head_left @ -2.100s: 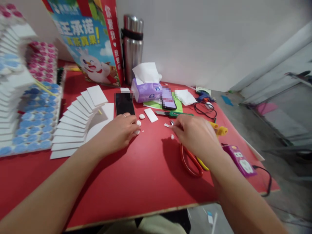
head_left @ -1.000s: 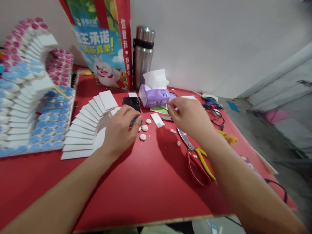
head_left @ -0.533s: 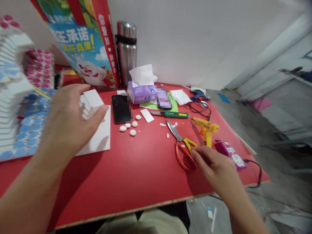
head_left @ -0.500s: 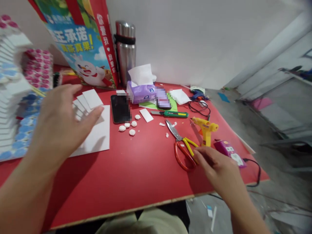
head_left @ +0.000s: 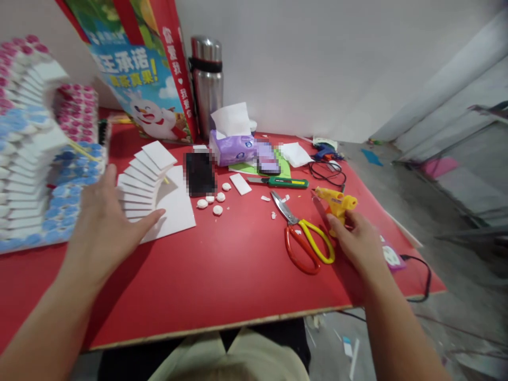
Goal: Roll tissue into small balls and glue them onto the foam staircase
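Note:
My left hand [head_left: 107, 219] is open, thumb and fingers spread around the near end of a curved fan of white foam-like blocks [head_left: 138, 182] on a white board [head_left: 178, 214]. Whether it touches the blocks I cannot tell. My right hand [head_left: 359, 238] has its fingers wrapped round the handle of a yellow glue gun [head_left: 337, 200], which still rests at the table's right side. Just left of that hand lie scissors [head_left: 304, 233] with one red and one yellow handle, blades pointing away. Several small white round pieces [head_left: 218, 210] lie mid-table.
At the left stands a model covered in blue and pink rounds [head_left: 24, 159]. A printed bag [head_left: 146, 79], steel flask [head_left: 208, 90] and purple tissue pack [head_left: 232, 148] line the back. A green cutter [head_left: 288, 182], dark phone [head_left: 200, 174] and purple-white power strip [head_left: 391, 256] lie on the red table [head_left: 222, 280].
My left hand has lowered toward the near side of the white blocks. My right hand has moved from beside the scissors' handles to the glue gun and closed round its handle.

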Tool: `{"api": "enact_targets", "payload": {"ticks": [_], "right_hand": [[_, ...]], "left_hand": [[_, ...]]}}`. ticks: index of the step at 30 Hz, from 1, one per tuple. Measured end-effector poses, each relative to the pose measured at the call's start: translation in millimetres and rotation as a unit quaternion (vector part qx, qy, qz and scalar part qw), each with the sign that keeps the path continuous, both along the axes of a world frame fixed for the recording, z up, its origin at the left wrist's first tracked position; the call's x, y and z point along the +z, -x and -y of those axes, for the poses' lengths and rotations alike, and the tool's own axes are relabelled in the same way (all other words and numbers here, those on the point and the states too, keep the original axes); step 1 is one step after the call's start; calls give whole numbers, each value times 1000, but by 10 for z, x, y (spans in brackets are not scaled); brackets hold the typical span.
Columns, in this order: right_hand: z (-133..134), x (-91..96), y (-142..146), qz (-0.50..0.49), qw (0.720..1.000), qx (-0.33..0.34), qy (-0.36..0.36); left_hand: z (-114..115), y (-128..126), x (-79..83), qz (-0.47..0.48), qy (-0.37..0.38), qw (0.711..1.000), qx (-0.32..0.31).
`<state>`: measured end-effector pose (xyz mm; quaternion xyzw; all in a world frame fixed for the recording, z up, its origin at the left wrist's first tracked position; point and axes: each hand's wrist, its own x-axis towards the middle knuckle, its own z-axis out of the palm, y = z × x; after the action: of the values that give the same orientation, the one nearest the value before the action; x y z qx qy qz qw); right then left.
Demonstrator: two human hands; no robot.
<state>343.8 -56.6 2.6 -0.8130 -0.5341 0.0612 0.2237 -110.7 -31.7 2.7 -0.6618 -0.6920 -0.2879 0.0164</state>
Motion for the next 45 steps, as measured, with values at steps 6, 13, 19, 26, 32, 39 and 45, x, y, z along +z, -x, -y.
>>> {"api": "enact_targets", "payload": {"ticks": [6,13,19,26,32,39,45], "right_hand": [[-109,18,-4,-4,999,-2,38],[-94,-6,-1,-24,999,-13,37],[-64,67,34,15,998,15,60],[315,476,376,168,982,51,-70],[-187,569,1483,102,897,411,-129],[-1258,316,2116,217,858,466,17],[-1356,191,2170,216,850,479,36]], "left_hand": [[76,-59,-5,-12,34,999,7],[216,30,-29,-2,43,999,20],[385,40,-78,-6,19,999,32],[496,30,-120,-13,10,1000,17],[639,71,-139,-28,22,999,-1],[835,134,-253,-46,72,996,14],[931,96,-233,-48,52,997,-1]]}}
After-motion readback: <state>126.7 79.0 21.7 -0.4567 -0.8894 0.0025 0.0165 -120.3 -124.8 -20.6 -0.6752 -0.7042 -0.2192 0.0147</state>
